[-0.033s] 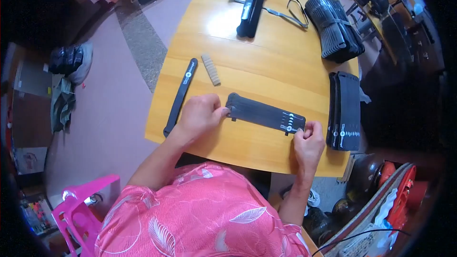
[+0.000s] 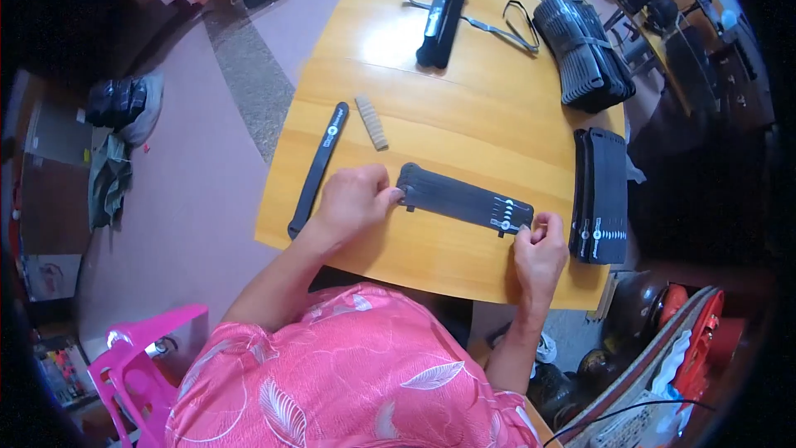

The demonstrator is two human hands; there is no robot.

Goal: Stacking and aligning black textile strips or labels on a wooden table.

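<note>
A fanned stack of flat black straps (image 2: 460, 196) lies across the near middle of the table, their rounded ends overlapping and white print showing at the right end. My left hand (image 2: 356, 203) pinches the stack's left end between thumb and fingers. At its right end my right hand (image 2: 541, 255) grips the lower corner with closed fingertips. Two small dark tabs poke out below the stack's near edge. Left of my left hand, a single black strap (image 2: 319, 168) lies lengthwise. Just beyond it is a beige ribbed strip (image 2: 371, 123).
Another pile of black straps (image 2: 600, 195) lies by the right edge of the wooden table (image 2: 464, 108). Behind it sits a thick banded bundle (image 2: 580, 50). Black bars with a grey tie (image 2: 439, 21) lie at the far side. A pink plastic chair (image 2: 145, 365) stands lower left.
</note>
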